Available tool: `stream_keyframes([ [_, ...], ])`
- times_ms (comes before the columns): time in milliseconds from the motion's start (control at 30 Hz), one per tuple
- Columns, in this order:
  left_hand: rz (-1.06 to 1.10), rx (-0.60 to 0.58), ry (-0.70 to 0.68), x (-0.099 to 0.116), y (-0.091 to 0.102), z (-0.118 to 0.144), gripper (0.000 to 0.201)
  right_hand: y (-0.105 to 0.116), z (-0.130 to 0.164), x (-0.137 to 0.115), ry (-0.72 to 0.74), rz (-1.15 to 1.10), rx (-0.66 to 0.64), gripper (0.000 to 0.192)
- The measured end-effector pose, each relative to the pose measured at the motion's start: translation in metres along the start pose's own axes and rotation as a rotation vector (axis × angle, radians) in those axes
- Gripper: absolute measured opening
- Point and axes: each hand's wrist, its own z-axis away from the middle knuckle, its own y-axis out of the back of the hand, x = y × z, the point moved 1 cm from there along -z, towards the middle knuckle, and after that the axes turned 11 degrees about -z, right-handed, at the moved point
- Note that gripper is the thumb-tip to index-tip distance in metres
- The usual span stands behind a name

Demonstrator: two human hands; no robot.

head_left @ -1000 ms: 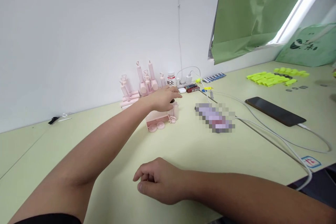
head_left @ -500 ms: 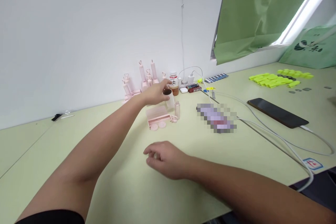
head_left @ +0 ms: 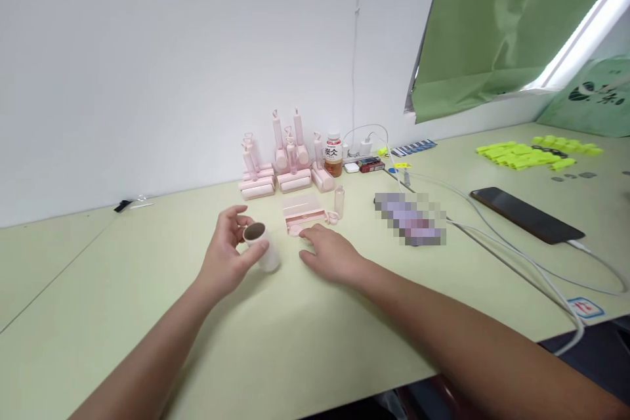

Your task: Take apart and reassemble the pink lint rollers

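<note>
Left hand has pulled back from the pink stack by the wall and now sits mid-table, fingers wrapped round a small white roll with a brown core, open end facing the camera, roll tilted just above the table. Right hand has moved forward: palm down, fingers loosely spread, holding nothing, fingertips touching or just short of the pink round caps in front of the pink tray; can't tell which. Small clear bottle stands upright just right of the tray. Pink lint-roller handles stand at the wall behind. Black phone on its white cable lies well to the right.
</note>
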Motion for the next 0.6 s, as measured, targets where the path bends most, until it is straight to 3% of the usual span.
stream_keyframes([
  [200,-0.068,-0.125,0.062,-0.014,-0.016,0.019,0.065,0.000,-0.009,0.010,-0.021,0.090,0.034,0.040],
  [400,-0.082,-0.385,0.026,-0.016,-0.028,0.020,0.040,0.006,-0.006,0.009,-0.003,0.088,-0.020,0.037],
  [600,-0.144,-0.424,-0.011,-0.004,-0.024,0.024,0.044,0.010,0.000,0.007,0.009,0.007,-0.045,0.018],
])
